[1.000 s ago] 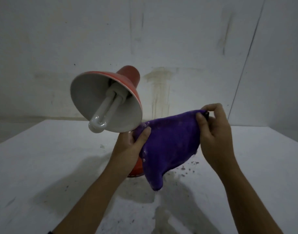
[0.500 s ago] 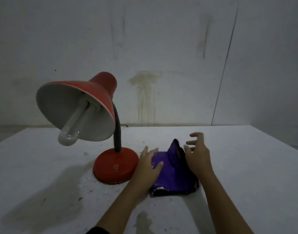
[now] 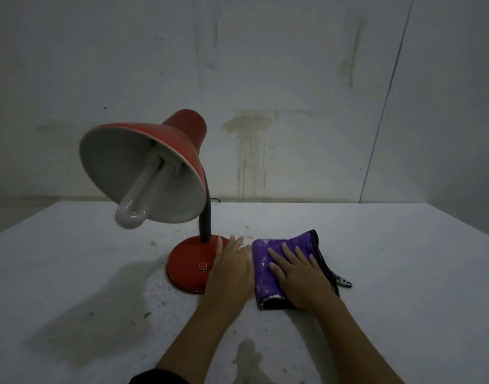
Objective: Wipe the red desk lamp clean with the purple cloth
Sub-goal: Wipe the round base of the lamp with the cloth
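While right hand [image 3: 298, 275] flattens purple cloth [image 3: 262, 261], left hand [image 3: 232, 268] hides lamp base [image 3: 188, 266] edge

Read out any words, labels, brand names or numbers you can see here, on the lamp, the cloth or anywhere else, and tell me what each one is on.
There is no readable text in this view.
Lamp: no brand or label shows on the shade; the small rectangle on its base looks like a switch, with no legible marking.
Cloth: no tag or print visible.
Bulb: no markings can be made out.
Wall and table: only stains and specks, no signs.
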